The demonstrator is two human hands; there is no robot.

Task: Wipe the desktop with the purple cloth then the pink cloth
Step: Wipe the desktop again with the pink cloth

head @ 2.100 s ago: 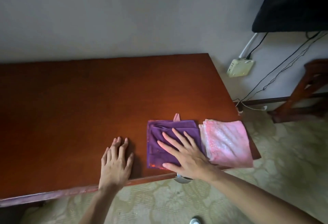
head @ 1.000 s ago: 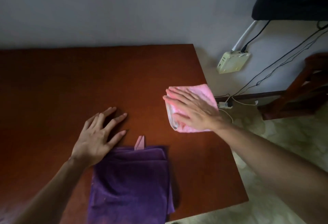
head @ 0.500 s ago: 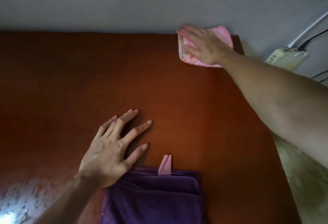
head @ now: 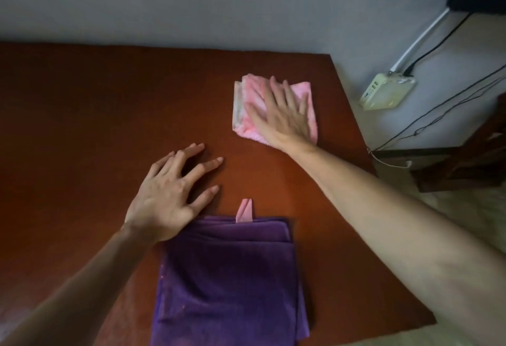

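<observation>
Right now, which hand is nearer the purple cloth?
Left. The left hand rests on the desktop with its heel at the purple cloth's far left corner; the right hand presses flat on the pink cloth, farther back.

the right hand (head: 283,114) lies flat with straight, spread fingers on a folded pink terry cloth (head: 249,104) near the far right of a reddish-brown wooden desktop (head: 82,126). the left hand (head: 169,192) rests on the bare wood with fingers spread, its heel touching the far left corner of a folded purple cloth (head: 230,277) that lies at the near edge, a small pink tag (head: 244,211) sticking out of its far side. beyond the desk's right edge, a cream plastic box (head: 387,95) with cables hangs on the grey wall.
</observation>
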